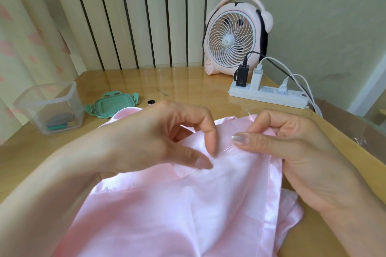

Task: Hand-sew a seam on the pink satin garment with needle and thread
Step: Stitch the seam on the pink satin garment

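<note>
A glossy wooden bench [188, 81] is standing against a radiator [129, 16], keeping a fan [234, 35] at its far right corner and a clear box [50, 108] by its left edge, both out of the sewing's way. The garment [188, 204] is lying over the near edge towards the person, likely to bring the seam close under the eyes. The left grip [158, 137] is pinching the fold between thumb and forefinger, seemingly to steady the slippery satin, while the right grip [296, 148] is pinching the needle [228, 147], pointing it left into that fold.
</note>
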{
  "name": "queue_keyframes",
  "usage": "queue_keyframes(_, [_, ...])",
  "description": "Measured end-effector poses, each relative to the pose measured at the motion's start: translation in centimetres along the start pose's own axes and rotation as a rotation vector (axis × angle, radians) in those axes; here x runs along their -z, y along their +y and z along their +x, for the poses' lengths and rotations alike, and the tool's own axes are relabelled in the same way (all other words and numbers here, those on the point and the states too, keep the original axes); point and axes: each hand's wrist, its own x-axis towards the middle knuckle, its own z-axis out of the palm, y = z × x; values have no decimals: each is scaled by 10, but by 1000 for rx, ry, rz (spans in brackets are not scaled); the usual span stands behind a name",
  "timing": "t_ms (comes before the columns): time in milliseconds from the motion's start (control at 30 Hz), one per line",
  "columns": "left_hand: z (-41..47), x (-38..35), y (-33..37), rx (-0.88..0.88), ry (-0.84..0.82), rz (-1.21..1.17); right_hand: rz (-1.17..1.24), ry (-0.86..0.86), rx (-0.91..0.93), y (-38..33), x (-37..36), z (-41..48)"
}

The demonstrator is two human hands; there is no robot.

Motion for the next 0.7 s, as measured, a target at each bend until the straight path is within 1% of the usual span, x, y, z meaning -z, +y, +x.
queue_keyframes(133, [0, 2, 0, -29, 24, 131, -27, 32, 13, -3, -2, -1])
queue_keyframes(467, [0, -1, 6, -44, 71, 126, -68, 63, 70, -4, -1, -2])
queue_keyframes(600, [2, -3, 3, -70, 134, 42, -56, 69, 61, -6, 0, -2])
queue_keyframes(700, [3, -4, 4, -67, 157, 80, -28, 54, 46, -10, -3, -4])
